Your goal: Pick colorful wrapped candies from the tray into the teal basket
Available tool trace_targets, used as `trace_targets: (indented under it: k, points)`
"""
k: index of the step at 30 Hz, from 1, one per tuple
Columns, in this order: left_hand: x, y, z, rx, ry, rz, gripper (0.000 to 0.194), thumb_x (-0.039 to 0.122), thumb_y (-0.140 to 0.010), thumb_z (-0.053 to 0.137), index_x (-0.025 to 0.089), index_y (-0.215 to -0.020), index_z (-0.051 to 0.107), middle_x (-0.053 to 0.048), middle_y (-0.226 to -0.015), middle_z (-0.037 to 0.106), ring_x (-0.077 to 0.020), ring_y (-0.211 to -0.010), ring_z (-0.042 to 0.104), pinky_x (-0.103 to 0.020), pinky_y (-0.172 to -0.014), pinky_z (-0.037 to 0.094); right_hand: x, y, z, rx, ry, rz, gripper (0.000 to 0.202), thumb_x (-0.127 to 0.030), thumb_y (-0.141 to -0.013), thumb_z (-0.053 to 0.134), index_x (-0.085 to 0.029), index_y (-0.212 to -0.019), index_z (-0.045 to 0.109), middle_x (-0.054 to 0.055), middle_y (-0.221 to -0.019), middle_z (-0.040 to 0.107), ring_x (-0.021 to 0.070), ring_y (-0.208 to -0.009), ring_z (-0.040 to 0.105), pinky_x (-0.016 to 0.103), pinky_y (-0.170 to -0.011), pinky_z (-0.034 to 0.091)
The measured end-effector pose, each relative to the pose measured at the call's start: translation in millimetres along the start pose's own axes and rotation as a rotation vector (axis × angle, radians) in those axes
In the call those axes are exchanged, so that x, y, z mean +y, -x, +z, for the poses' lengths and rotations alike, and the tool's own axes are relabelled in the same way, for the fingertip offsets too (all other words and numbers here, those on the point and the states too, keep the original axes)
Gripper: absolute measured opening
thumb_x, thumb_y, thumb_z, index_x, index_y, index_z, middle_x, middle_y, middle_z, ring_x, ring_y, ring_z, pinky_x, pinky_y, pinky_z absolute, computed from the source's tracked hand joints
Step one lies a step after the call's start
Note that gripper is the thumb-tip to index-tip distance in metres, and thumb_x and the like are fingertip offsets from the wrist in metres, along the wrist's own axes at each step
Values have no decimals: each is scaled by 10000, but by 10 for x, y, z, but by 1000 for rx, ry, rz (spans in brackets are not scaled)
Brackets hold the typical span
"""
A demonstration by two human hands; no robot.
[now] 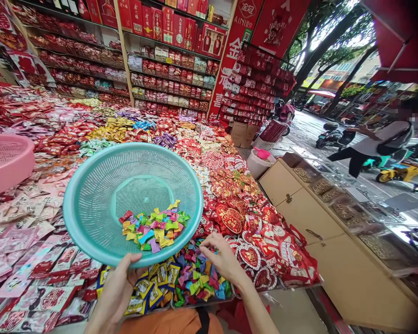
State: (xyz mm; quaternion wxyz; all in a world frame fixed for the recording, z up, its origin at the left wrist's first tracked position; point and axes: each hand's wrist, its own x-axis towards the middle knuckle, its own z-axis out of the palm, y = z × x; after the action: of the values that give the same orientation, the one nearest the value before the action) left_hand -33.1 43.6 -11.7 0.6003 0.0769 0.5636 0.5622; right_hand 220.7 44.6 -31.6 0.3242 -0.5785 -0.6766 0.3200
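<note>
My left hand (116, 287) grips the near rim of a round teal plastic basket (101, 162), thumb over the edge. Inside, a small heap of wrapped candies (156, 227) in yellow, green, pink and purple lies toward the near right side. My right hand (223, 260) is just right of the basket, above a tray of similar colourful wrapped candies (198, 283). Its fingertips are drawn together; whether something is between them I cannot make out. Below the basket's near rim lie yellow-and-blue wrapped candies (156, 283), partly covered by my left arm.
A pink basket (7, 162) stands at the left. Red heart-shaped packets (231, 218) and many small packets cover the table. Stocked shelves (174, 69) line the back. At the right are a wooden cabinet (310, 227), a white bucket (259, 162) and a person walking (386, 134).
</note>
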Motion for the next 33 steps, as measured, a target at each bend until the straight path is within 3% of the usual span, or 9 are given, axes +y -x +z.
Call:
trace_targets:
  k: [6,12,16,20,25,29,33]
  points:
    - [-51,19,48,5,-1,-16,78,84,-603,683,137,-576,632,-24,-645,653,-167,-629,627,-303,-614,573,-286,-230,34,106,-247,-2,228,-386,-866,584,-206,-782,695,-1,-708,648,132,-638,541,245,-601,428]
    - [-120,46,55,-46,-17,-49,39,90,-623,682,121,-614,662,-55,-691,675,-185,-662,641,-317,-620,572,-589,-402,376,21,-391,-38,198,-353,-831,605,-195,-758,699,-12,-679,646,111,-606,526,227,-591,416]
    - [-154,77,60,-62,-16,-53,65,91,-612,700,129,-657,672,-56,-749,694,-184,-684,645,-309,-612,569,-667,-465,538,-15,-423,-44,203,-359,-829,595,-193,-810,711,-11,-671,636,110,-587,518,227,-571,415]
    - [-160,72,58,-36,-7,-49,55,82,-617,684,129,-635,663,-40,-710,667,-159,-657,618,-295,-618,567,-562,-424,457,103,-407,-9,274,-386,-838,600,-196,-1000,713,1,-714,644,124,-614,528,242,-584,439]
    - [-136,9,9,-39,-9,-42,61,105,-606,712,130,-640,667,-22,-679,634,-145,-637,592,-291,-614,567,-189,-150,222,196,-249,8,246,-399,-881,569,-205,-962,698,21,-778,651,138,-651,543,257,-611,446]
    - [-98,-38,-27,-50,-3,-23,101,117,-580,741,141,-630,656,-12,-691,645,-144,-653,600,-276,-620,564,126,135,190,77,30,9,133,-278,-892,562,-226,-837,671,17,-815,641,172,-782,571,300,-751,446]
    - [-55,-57,-35,-49,7,0,141,109,-548,755,150,-620,642,0,-689,658,-154,-668,621,-270,-609,565,259,329,282,-97,229,68,56,-185,-833,631,-235,-831,655,15,-883,620,202,-916,561,331,-849,426]
